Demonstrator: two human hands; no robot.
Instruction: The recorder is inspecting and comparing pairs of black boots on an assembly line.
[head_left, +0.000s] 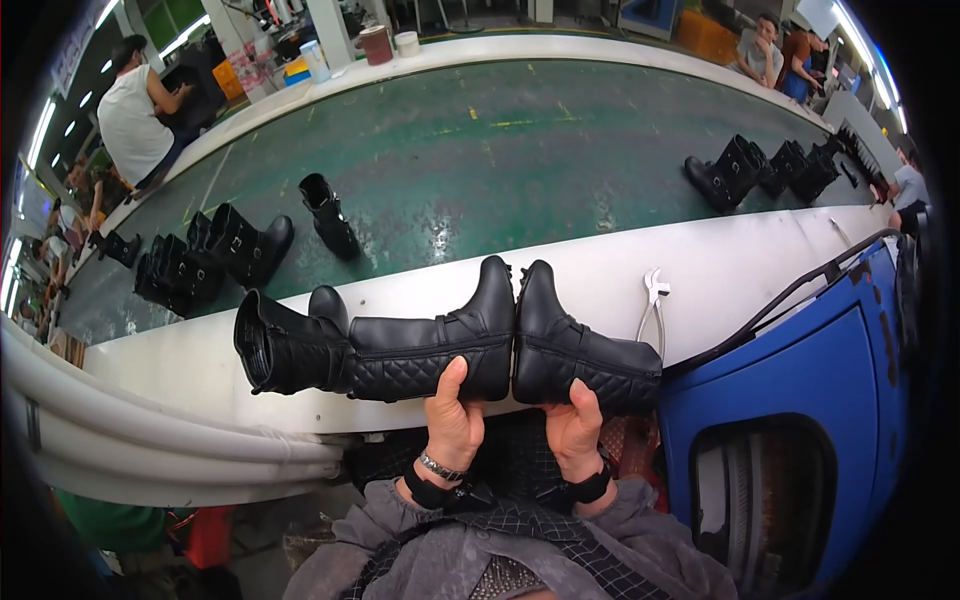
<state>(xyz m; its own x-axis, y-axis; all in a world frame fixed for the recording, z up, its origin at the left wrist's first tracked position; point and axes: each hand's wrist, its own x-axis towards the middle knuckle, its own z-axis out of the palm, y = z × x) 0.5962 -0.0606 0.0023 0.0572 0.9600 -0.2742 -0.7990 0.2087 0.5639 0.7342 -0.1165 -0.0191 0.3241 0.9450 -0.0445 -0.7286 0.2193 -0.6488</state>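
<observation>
**Left-hand boot [405, 345] and right-hand boot [590, 350], held sole toward sole**

The left grip [455, 430] is closed around the left-hand boot, in the middle of the frame: the thumb presses the quilted side near the heel, and the fingers go underneath, mostly hidden. The right grip [573, 435] is closed in a similar way on the right-hand boot, with its thumb also on the quilting.

Both black boots lie sideways above the grips. Their toes point to the top of the frame, and their shafts extend outward to left and right. Only a thin line separates the soles; I cannot tell if they touch.

At centre left, a third boot [290, 340] meets the shaft top of the left-hand boot. On the white tabletop [400, 300], right of centre, lie pliers [654, 290], whose handles reach down to the right-hand boot's shaft. A blue machine [780, 380] fills the lower right, close beside this shaft, and thick pale pipes [180, 430] occupy the lower left.

Beyond, on the green surface [450, 130], boots stand in a group at left [245, 245], one alone [328, 215] at upper left, and another group at upper right [735, 175].
</observation>
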